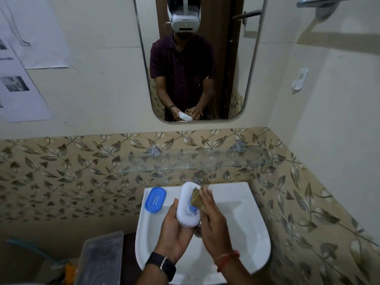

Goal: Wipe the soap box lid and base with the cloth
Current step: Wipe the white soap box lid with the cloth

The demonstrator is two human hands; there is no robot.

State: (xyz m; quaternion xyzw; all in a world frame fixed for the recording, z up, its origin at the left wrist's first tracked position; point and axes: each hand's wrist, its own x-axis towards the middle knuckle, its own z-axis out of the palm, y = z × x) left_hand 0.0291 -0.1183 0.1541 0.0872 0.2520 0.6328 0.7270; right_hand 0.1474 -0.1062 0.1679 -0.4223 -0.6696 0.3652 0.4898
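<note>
My left hand (pixel 173 229) holds the white soap box lid (pixel 188 204) over the white sink (pixel 246 227), its long side pointing away from me. My right hand (pixel 211 221) presses a brownish cloth (pixel 197 199) against the lid's right edge. The lid has a blue mark near its middle, partly hidden by the cloth. The blue soap box base (pixel 155 199), with small slots in it, lies on the sink's back left corner, apart from both hands.
A glass shelf (pixel 195 161) juts out from the leaf-patterned tiles just above the sink. A mirror (pixel 197 58) hangs above it. A clear plastic container (pixel 100 258) stands at the lower left beside the sink. The drain (pixel 198 230) shows between my hands.
</note>
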